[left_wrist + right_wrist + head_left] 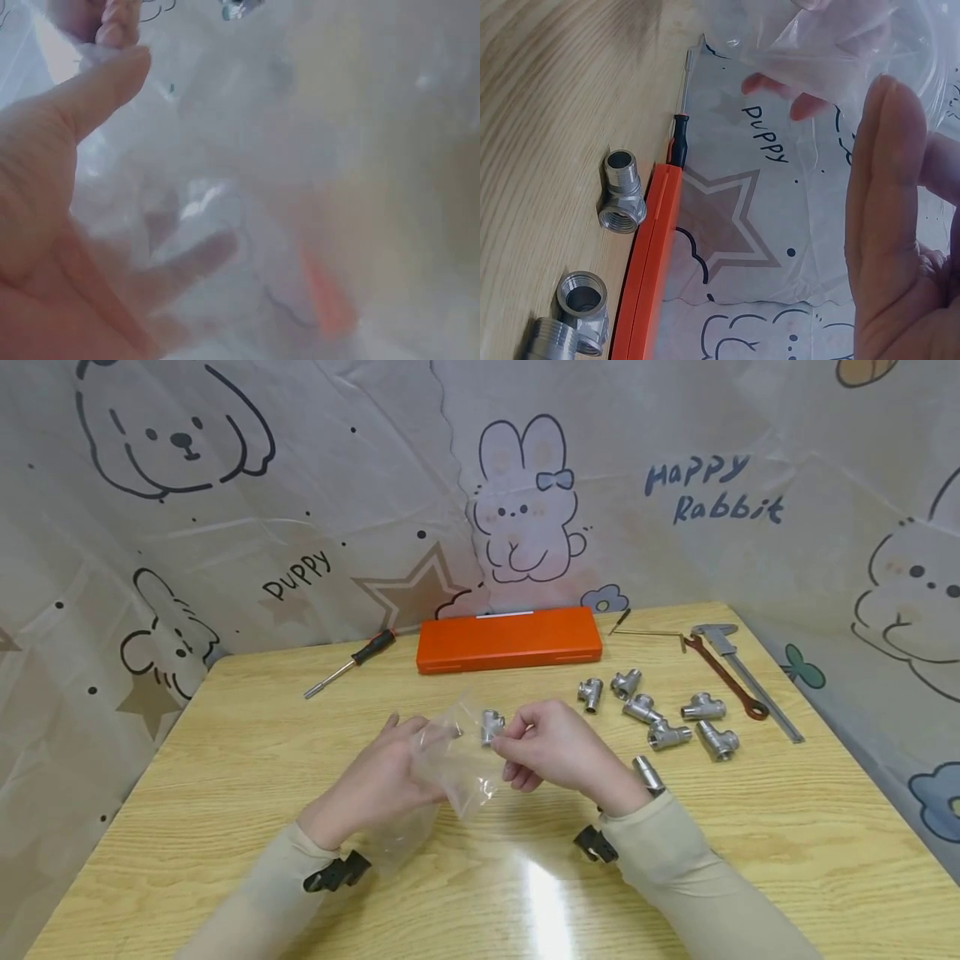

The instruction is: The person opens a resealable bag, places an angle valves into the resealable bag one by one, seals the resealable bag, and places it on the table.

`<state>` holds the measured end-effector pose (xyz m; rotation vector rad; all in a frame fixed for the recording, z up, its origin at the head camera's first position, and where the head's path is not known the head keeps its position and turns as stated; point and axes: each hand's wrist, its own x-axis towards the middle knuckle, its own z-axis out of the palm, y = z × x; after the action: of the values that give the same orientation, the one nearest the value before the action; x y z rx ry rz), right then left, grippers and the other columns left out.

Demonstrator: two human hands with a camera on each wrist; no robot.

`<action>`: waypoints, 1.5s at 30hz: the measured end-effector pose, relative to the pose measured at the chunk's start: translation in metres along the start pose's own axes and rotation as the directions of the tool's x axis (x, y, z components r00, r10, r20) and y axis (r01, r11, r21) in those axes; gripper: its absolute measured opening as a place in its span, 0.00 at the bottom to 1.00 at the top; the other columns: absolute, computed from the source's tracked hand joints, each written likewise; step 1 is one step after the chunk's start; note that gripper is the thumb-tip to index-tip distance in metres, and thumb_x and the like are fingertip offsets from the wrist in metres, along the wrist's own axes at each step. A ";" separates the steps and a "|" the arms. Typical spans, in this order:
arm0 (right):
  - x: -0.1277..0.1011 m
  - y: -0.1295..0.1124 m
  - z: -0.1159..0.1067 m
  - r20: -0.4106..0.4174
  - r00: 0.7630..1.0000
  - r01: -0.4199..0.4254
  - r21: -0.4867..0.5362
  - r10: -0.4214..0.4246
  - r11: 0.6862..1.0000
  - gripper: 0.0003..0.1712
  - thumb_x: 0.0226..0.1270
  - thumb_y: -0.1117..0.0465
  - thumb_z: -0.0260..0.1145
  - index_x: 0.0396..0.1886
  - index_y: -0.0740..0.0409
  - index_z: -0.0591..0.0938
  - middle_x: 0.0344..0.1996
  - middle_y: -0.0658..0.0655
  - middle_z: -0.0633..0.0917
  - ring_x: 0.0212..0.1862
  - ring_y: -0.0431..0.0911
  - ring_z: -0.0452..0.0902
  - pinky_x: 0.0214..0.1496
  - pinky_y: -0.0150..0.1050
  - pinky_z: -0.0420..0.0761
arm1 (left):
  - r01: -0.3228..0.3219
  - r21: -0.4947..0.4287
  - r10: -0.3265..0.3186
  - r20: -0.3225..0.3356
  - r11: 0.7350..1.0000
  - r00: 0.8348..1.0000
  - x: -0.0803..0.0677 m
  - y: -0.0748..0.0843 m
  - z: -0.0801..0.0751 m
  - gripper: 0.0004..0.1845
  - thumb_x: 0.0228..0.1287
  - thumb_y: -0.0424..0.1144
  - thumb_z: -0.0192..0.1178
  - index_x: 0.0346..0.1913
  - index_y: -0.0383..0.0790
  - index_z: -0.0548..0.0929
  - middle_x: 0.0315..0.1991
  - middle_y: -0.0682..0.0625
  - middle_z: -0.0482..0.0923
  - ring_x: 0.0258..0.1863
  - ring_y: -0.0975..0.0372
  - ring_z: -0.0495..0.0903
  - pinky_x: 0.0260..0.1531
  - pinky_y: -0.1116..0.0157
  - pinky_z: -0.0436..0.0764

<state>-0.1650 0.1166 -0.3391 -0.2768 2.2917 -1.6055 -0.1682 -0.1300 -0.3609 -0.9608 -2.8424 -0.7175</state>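
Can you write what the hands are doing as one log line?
left hand: holds clear plastic bag | right hand: pinches silver metal tee fitting at bag mouth

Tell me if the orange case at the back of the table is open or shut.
Shut. The orange case lies flat on the table with its lid down against the base.

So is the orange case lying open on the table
No, the orange case lies closed and flat at the back of the table, its lid down.
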 end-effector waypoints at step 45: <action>0.010 0.017 0.010 0.095 0.995 0.048 -0.280 -0.023 0.959 0.07 0.66 0.66 0.67 0.28 0.62 0.87 0.21 0.51 0.85 0.24 0.45 0.82 0.29 0.38 0.85 | 0.063 -0.169 -0.019 0.248 0.984 0.969 -0.012 -0.004 0.002 0.65 0.44 0.38 0.80 0.80 0.51 0.46 0.73 0.46 0.61 0.69 0.54 0.63 0.66 0.52 0.67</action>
<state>-0.1698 0.1109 -0.3598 -0.4513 2.4534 -1.2498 -0.1605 -0.1387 -0.3671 -1.0877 -3.0607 -0.9287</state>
